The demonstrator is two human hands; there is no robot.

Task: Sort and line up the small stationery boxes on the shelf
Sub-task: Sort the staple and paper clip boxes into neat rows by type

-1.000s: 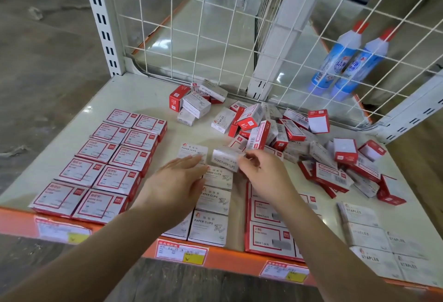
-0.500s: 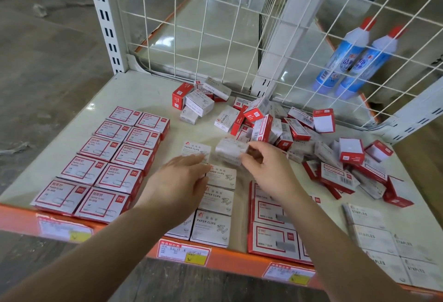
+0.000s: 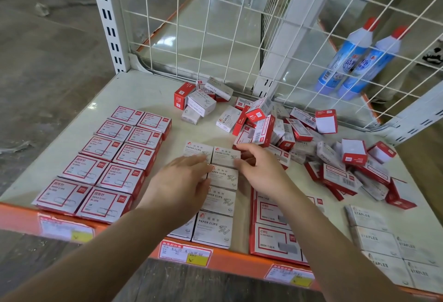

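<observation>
On the white shelf point(image 3: 143, 95), a white paper clips box point(image 3: 225, 156) lies flat at the far end of the right white column, pinched by my right hand point(image 3: 260, 169) between thumb and fingers. My left hand point(image 3: 182, 181) rests flat with straight fingers on the left white column point(image 3: 197, 150). Two columns of red-framed paper clip boxes point(image 3: 115, 157) lie at the left. A loose heap of red and white boxes point(image 3: 299, 136) fills the back right.
Red staple boxes point(image 3: 273, 234) sit in a row under my right forearm, and white staples boxes point(image 3: 383, 244) at the front right. A wire mesh wall point(image 3: 215, 25) closes the back; two blue bottles point(image 3: 354, 59) stand behind it. Orange front edge point(image 3: 230, 261) carries price labels.
My right hand has carried the white box from above the heap's edge down onto the shelf, at the far end of the right white column. My left hand stayed on the left column.
</observation>
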